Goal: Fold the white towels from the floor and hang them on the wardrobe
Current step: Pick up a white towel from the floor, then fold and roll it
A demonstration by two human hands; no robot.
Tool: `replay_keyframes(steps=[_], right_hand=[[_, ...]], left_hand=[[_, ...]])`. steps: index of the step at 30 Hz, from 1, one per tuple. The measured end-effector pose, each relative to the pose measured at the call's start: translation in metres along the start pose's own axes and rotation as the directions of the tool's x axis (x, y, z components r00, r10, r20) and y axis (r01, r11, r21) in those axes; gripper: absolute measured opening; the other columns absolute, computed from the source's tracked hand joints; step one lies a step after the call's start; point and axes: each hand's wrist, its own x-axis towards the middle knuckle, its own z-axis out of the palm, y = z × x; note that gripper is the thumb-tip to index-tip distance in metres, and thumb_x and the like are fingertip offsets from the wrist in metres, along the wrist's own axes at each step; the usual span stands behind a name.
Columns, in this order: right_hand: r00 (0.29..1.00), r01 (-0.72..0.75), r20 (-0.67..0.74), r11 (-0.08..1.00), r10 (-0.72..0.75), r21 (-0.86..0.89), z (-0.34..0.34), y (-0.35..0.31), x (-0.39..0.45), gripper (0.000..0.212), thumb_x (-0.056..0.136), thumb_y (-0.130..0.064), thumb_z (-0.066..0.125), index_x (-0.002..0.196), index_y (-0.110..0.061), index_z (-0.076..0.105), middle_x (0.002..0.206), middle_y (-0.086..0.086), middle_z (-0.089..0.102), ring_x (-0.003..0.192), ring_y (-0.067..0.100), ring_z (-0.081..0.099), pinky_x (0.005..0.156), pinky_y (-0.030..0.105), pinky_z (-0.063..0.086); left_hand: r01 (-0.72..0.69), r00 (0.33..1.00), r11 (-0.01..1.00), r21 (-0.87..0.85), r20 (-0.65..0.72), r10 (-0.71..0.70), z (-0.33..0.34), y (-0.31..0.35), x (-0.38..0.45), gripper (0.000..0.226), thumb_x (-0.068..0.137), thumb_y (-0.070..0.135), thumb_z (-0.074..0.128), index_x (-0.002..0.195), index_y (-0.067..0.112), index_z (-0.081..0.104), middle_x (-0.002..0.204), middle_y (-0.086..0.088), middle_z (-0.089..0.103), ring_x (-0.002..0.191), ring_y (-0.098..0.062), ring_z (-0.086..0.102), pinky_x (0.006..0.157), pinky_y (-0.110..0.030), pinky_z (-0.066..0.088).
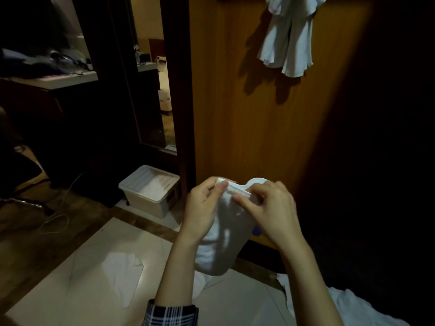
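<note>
Left hand [202, 208] and right hand [270, 212] pinch one white towel [219, 243] — one hangs on the wardrobe [235, 114], two lie on the floor [94, 290]; no writing legible.

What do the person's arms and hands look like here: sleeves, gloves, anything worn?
Both hands, left hand and right hand, are bare, with no gloves, rings or watch visible. The left forearm ends in a pushed-up plaid sleeve, dark with white lines. No sleeve shows on the right arm.
</note>
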Motion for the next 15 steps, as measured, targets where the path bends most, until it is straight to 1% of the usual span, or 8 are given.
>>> replay_keyframes(steps=[2,4,5,6,8,11,13,15], right_hand=[[0.999,-0.009,0.034,0.997,0.012,-0.078,-0.002,0.01,-0.001,0.03,0.075,-0.055,0.069,0.072,-0.025,0.069,0.096,-0.003,0.054,0.101,0.019,0.043,0.076,0.031,0.038],[0.994,-0.026,0.107,0.997,0.033,-0.069,-0.005,0.02,-0.002,0.027,0.073,-0.054,0.071,0.072,-0.027,0.07,0.129,0.0,0.052,0.124,0.021,0.036,0.096,0.04,0.036],[0.987,-0.035,0.155,0.999,0.04,-0.037,-0.009,0.025,-0.002,0.025,0.074,-0.052,0.072,0.071,-0.028,0.069,0.133,-0.003,0.051,0.128,0.019,0.035,0.1,0.042,0.035],[0.978,-0.048,0.202,0.999,0.045,0.014,-0.012,0.03,-0.002,0.024,0.074,-0.05,0.072,0.071,-0.026,0.07,0.129,-0.006,0.054,0.126,0.016,0.039,0.1,0.042,0.037],[0.965,-0.078,0.258,0.991,0.046,0.113,-0.016,0.037,-0.004,0.023,0.075,-0.042,0.074,0.077,-0.019,0.074,0.107,-0.011,0.062,0.112,0.011,0.052,0.093,0.036,0.045],[0.978,-0.038,0.21,0.983,-0.001,0.18,-0.015,0.038,-0.006,0.034,0.073,-0.05,0.069,0.075,-0.017,0.072,0.08,-0.009,0.066,0.079,0.009,0.061,0.071,0.037,0.051],[0.985,0.008,0.169,0.975,-0.046,0.221,-0.013,0.034,-0.008,0.036,0.074,-0.057,0.062,0.07,-0.022,0.069,0.074,-0.009,0.065,0.071,0.004,0.06,0.064,0.032,0.05],[0.987,0.062,0.134,0.974,-0.093,0.218,-0.011,0.032,-0.009,0.022,0.08,-0.049,0.064,0.068,-0.03,0.064,0.072,-0.012,0.063,0.07,0.002,0.06,0.062,0.025,0.049]], left_hand=[[-0.028,0.999,0.999,0.023,-0.028,0.029,-0.004,-0.001,-0.001,0.021,0.096,0.023,0.047,0.09,0.019,0.067,0.082,0.013,0.069,0.083,-0.003,0.064,0.074,-0.019,0.049],[-0.053,0.997,0.998,0.042,-0.062,0.056,-0.009,-0.001,-0.001,0.022,0.097,0.02,0.046,0.088,0.018,0.067,0.079,0.019,0.067,0.079,0.005,0.06,0.072,-0.011,0.045],[-0.06,0.995,0.997,0.051,-0.078,0.064,-0.011,-0.001,-0.001,0.023,0.098,0.018,0.046,0.088,0.018,0.066,0.079,0.021,0.066,0.078,0.006,0.059,0.071,-0.01,0.044],[-0.062,0.994,0.997,0.055,-0.091,0.066,-0.014,-0.002,0.0,0.023,0.098,0.018,0.046,0.088,0.018,0.066,0.079,0.022,0.066,0.079,0.007,0.059,0.071,-0.009,0.043],[-0.035,0.995,0.999,0.04,-0.088,0.038,-0.018,-0.005,0.0,0.022,0.097,0.02,0.047,0.089,0.019,0.067,0.08,0.02,0.066,0.079,0.004,0.06,0.072,-0.013,0.046],[0.012,0.993,0.999,0.04,-0.122,-0.007,-0.018,-0.012,0.0,0.02,0.097,0.023,0.049,0.092,0.022,0.068,0.084,0.018,0.068,0.084,0.0,0.062,0.076,-0.02,0.049],[0.013,0.98,0.997,0.073,-0.197,0.002,-0.018,-0.017,0.002,0.019,0.096,0.023,0.05,0.091,0.026,0.068,0.084,0.018,0.068,0.084,0.004,0.061,0.077,-0.015,0.048],[0.03,0.972,0.991,0.13,-0.233,0.001,-0.02,-0.019,0.002,0.018,0.097,0.02,0.05,0.091,0.026,0.067,0.083,0.014,0.066,0.083,0.011,0.058,0.072,-0.006,0.044]])
